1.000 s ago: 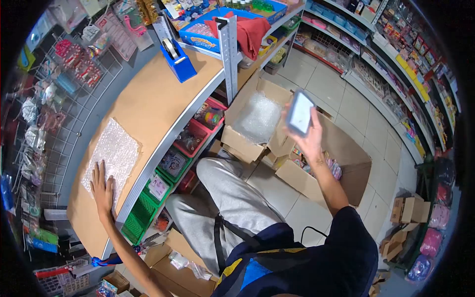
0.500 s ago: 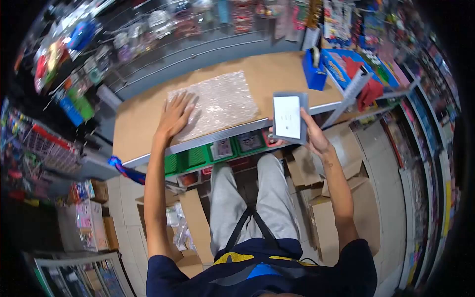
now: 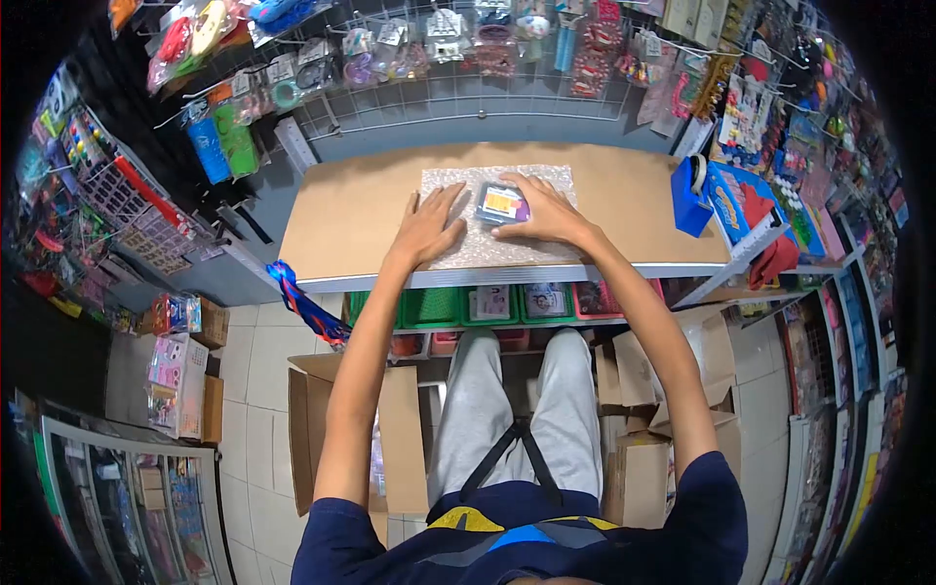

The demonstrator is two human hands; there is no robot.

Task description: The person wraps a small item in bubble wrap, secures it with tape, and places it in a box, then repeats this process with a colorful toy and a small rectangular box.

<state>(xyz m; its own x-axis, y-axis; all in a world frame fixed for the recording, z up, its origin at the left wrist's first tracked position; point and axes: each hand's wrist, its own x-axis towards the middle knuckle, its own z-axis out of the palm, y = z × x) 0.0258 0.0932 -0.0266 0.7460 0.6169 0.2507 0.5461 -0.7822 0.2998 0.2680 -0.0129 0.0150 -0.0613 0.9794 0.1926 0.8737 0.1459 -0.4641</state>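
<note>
A sheet of bubble wrap (image 3: 458,183) lies flat on the brown tabletop (image 3: 351,210). My left hand (image 3: 427,226) rests flat on the sheet's left part, fingers spread. A small flat packaged item (image 3: 502,203) with a colourful face lies on the middle of the sheet. My right hand (image 3: 539,213) lies over its right side, fingers touching it.
A blue tape dispenser (image 3: 690,195) and a blue box (image 3: 736,205) stand at the table's right end. A wire rack of hanging goods (image 3: 448,49) backs the table. Green and red bins (image 3: 487,304) sit under it. Open cardboard boxes (image 3: 639,409) stand beside my legs.
My right hand has brought the flat packaged item from the air at the right down onto the bubble wrap. My view has turned to face the table squarely.
</note>
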